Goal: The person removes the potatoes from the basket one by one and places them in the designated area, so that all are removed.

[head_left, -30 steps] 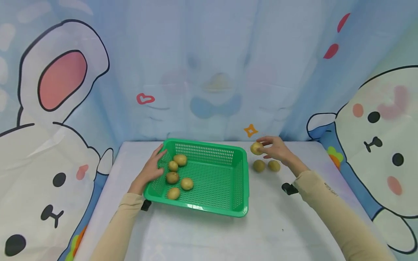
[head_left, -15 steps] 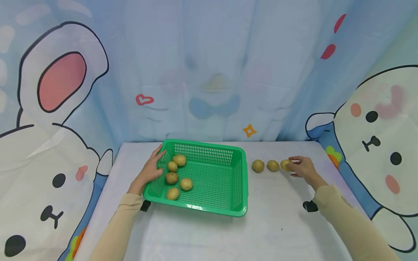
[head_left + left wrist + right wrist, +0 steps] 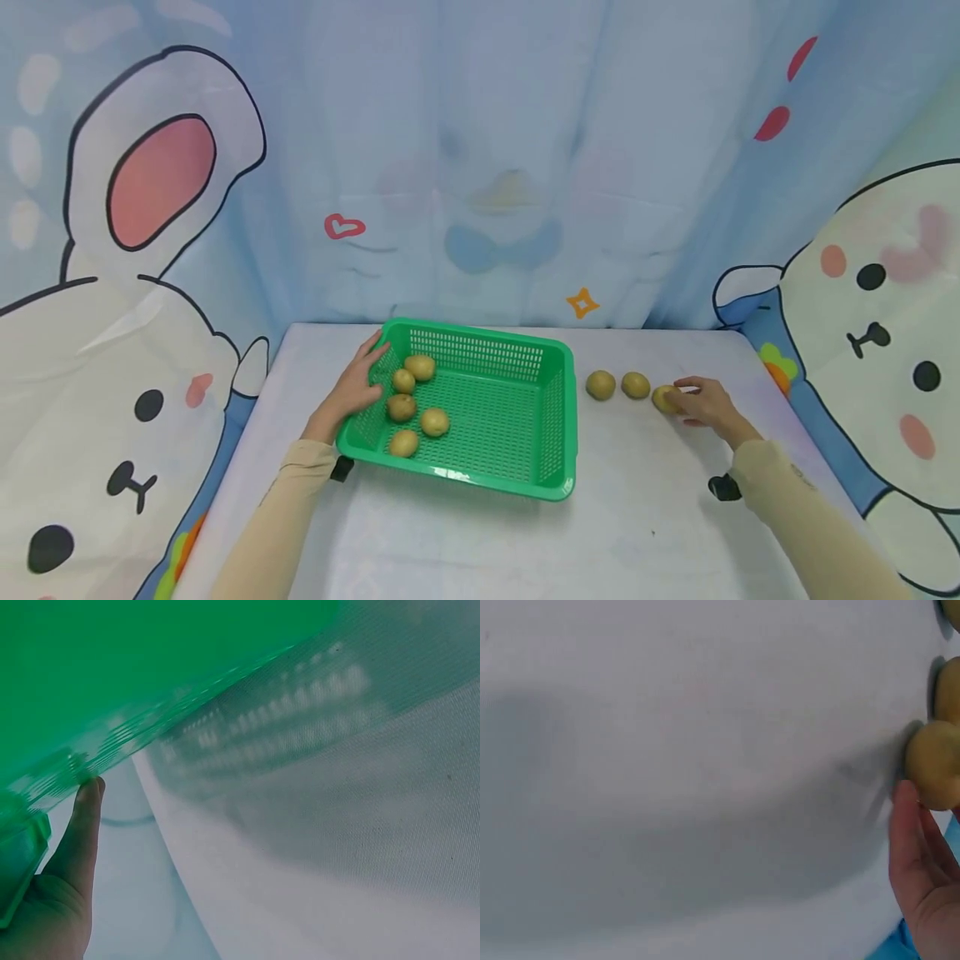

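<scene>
My left hand point(image 3: 347, 393) holds the left rim of a green plastic basket point(image 3: 495, 487), which has perforated walls and floor. Several potatoes lie in its left part, one of them a darker brown potato point(image 3: 401, 407). Seen from the left wrist, one digit point(image 3: 81, 825) presses against the basket's wall from outside. To the right of the basket, my right hand point(image 3: 711, 406) pinches a potato point(image 3: 663, 399) at the right end of a short row on the table. Two more potatoes, the middle one point(image 3: 636, 385) and the left one point(image 3: 601, 385), make up the rest of that row.
A white cloth covers the table point(image 3: 630, 533). Behind it hangs a blue curtain point(image 3: 495, 125) printed with cartoon animals. A black strap piece point(image 3: 723, 487) shows under the right wrist, and another black piece point(image 3: 342, 468) by the left wrist.
My right hand has carried its potato from beside the basket's back right corner down and right to the end of the row. The left hand and basket have stayed put.
</scene>
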Motion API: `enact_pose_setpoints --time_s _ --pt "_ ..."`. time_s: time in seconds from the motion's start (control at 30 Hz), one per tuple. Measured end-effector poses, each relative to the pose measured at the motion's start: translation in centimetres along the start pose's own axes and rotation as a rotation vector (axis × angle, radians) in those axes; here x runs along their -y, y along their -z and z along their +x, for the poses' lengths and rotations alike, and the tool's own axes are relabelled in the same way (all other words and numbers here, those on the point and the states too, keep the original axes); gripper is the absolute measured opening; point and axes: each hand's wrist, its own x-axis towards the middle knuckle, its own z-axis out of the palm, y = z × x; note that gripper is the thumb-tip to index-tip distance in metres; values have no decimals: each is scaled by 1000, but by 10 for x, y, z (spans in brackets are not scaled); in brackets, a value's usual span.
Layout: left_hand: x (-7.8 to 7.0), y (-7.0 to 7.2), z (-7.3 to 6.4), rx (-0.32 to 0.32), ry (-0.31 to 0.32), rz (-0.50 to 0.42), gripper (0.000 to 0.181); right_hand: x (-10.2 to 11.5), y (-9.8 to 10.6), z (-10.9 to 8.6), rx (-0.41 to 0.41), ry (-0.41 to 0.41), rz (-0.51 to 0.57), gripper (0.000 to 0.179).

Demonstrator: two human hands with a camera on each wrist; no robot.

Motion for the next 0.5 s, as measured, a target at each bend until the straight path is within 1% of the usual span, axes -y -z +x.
enact_pose_setpoints --time_s 0.17,0.2,0.27,0.37,0.43,0.5 --pt "-2 -1 2 2 -3 -5 81 16 16 -5 101 150 -354 63" --pt "-3 -1 2 3 -6 -7 81 21 19 -6 118 177 -413 62" --pt "-3 -1 2 7 -9 -11 80 32 22 -9 141 202 -486 61" --pt "-3 0 2 7 -5 -11 80 56 21 -11 172 239 -523 58" --pt "-3 0 1 7 -1 -8 80 78 17 -14 201 271 -507 58" --pt "-2 0 0 7 1 -7 80 102 10 -17 240 315 -462 58"
